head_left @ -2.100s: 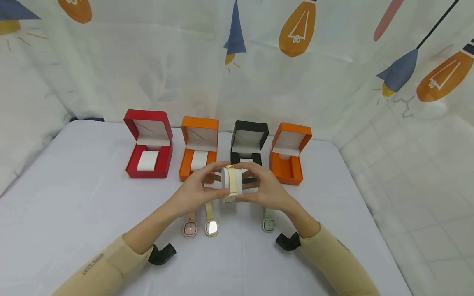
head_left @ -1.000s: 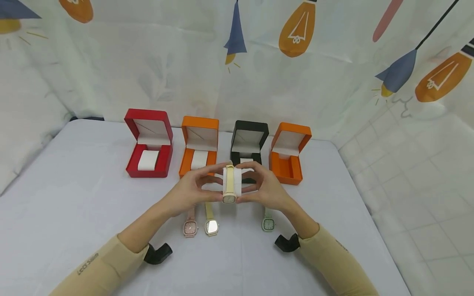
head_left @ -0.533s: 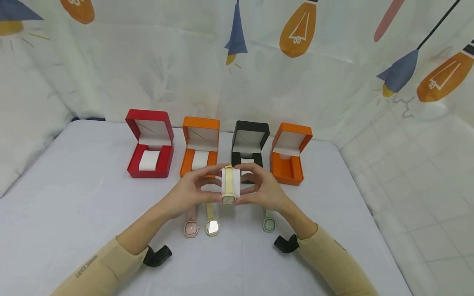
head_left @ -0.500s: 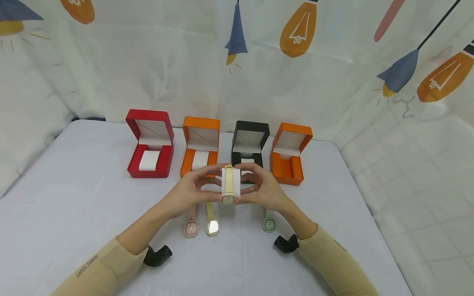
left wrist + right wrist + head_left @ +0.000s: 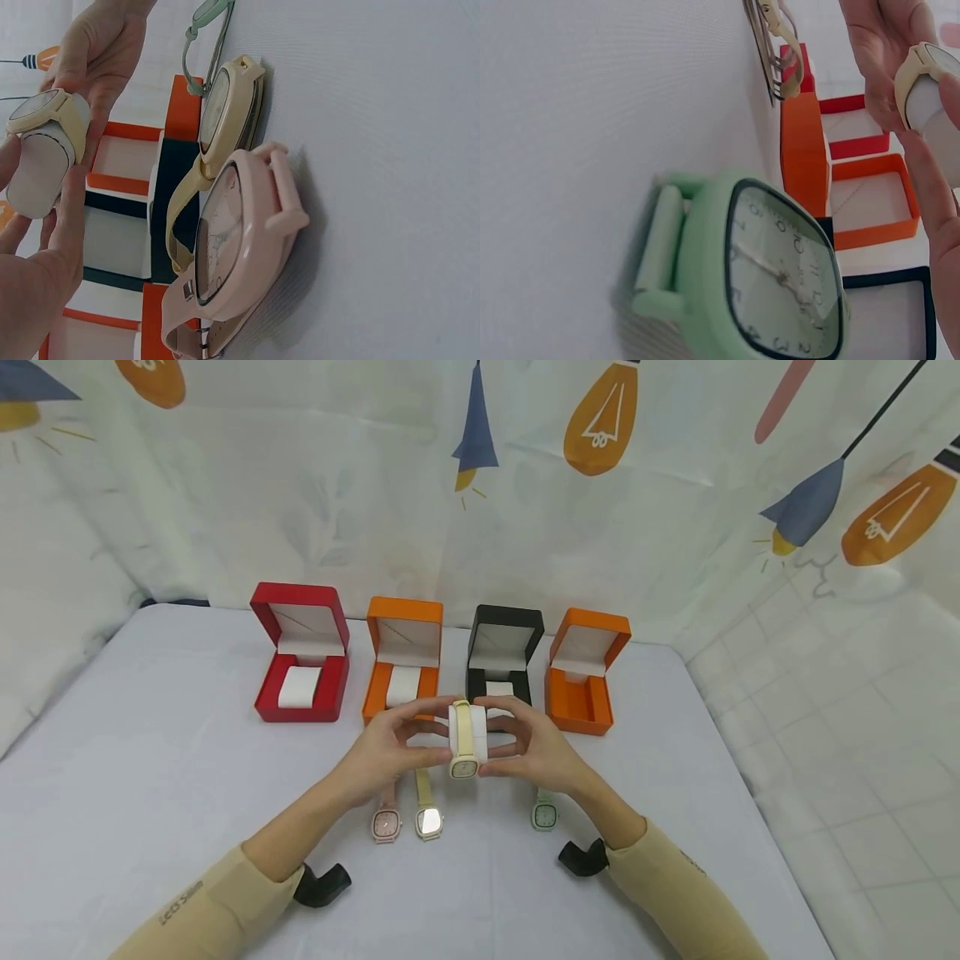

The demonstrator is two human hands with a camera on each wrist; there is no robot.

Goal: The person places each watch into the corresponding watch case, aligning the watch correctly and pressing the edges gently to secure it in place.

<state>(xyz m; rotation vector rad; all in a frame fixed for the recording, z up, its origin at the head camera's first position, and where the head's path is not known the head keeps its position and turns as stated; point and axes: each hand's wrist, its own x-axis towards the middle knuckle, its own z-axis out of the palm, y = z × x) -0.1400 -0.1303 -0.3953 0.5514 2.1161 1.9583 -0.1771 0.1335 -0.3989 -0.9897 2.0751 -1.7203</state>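
Note:
Between both hands a pale yellow wristwatch (image 5: pixel 464 739) is wrapped round a white watch pillow (image 5: pixel 479 735), raised over the table in front of the black box. My left hand (image 5: pixel 390 743) pinches it from the left, thumb low by the dial and fingers at the far end. From the other side my right hand (image 5: pixel 536 743) grips the same bundle with thumb and fingertips. The left wrist view shows the pillow's rounded end (image 5: pixel 37 180) inside the strap. A pink watch (image 5: pixel 386 824) and another yellow watch (image 5: pixel 429 821) lie below; a green watch (image 5: pixel 544 814) lies to their right.
Open boxes line the back: a red box (image 5: pixel 266 697) and an orange box (image 5: pixel 378 681) with white pillows, a black box (image 5: pixel 506 614) with a white pillow partly behind the hands, and an orange box (image 5: pixel 577 702) without a pillow. A patterned curtain (image 5: pixel 375 493) hangs behind.
The yellow watch on its pillow has turned from a slight tilt to nearly straight, then sunk a little toward the table. Both hands keep their hold; the boxes and other watches stay put.

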